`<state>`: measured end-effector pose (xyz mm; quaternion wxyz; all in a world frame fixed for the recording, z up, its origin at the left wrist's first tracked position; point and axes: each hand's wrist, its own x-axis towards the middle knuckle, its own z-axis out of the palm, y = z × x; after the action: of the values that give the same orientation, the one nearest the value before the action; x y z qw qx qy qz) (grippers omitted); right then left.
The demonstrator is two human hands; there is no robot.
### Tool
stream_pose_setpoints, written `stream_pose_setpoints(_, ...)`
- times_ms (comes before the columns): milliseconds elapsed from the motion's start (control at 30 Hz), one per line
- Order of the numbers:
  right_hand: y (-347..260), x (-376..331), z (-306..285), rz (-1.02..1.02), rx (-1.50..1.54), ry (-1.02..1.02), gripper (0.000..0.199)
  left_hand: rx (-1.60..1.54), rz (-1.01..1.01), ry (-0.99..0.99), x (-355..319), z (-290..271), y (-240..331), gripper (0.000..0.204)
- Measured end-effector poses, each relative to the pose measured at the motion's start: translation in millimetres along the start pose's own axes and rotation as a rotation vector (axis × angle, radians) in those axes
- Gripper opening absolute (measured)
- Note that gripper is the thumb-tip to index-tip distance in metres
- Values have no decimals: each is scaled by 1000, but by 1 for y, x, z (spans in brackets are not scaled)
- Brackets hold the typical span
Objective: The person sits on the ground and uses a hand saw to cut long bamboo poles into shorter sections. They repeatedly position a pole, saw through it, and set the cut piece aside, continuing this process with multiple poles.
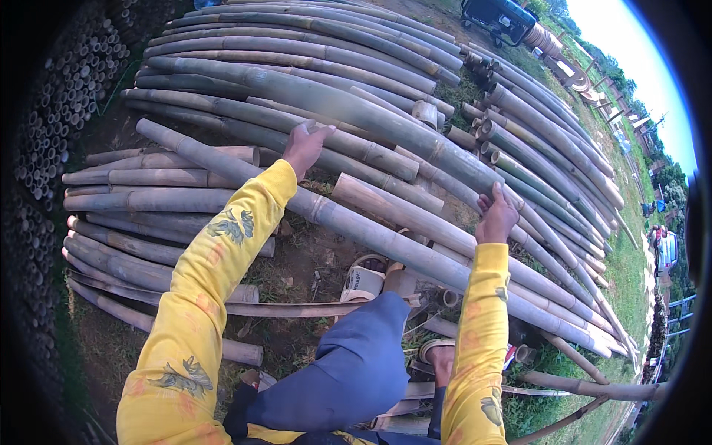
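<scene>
My right hand (497,215) is closed at the near right end of a thick, long grey-green bamboo pole (326,95), thumb up against its cut end. That pole slants across the others from the upper left. My left hand (305,148) is nearest to a thinner bamboo pole (371,152) in the pile, below the thick one. Its thumb and fingers look parted, and whether it touches the pole is unclear. Under my forearms a long grey bamboo pole (326,211) runs from upper left to lower right, beside a paler pole (378,200).
Cut bamboo lies in stacks to the left (159,199) and right (549,141). At far left, many pole ends (74,96) face me. A dark machine (500,21) stands at the top right. Crossed poles (593,386) rest at lower right. A white container (362,283) sits near my feet.
</scene>
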<state>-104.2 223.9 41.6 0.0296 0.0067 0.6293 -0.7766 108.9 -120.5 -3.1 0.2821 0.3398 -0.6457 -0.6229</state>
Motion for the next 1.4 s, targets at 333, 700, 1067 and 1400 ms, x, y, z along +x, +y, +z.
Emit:
stream_pose_setpoints(333,-63,-45,-24,-402,-190,-620,53,421,301,-45,-66,-24,19,37)
stream_pose_setpoints(700,-11,-290,-383,-82,-1049,14,18,332,699,-208,-155,64,-17,10)
stream_pose_setpoints(1067,51,-280,-289,-319,-943,-286,37,824,539,-339,-250,-24,-96,36)
stream_pose_setpoints(1400,12,-113,-194,-776,-1735,-472,91,786,776,-357,-231,23,-60,41)
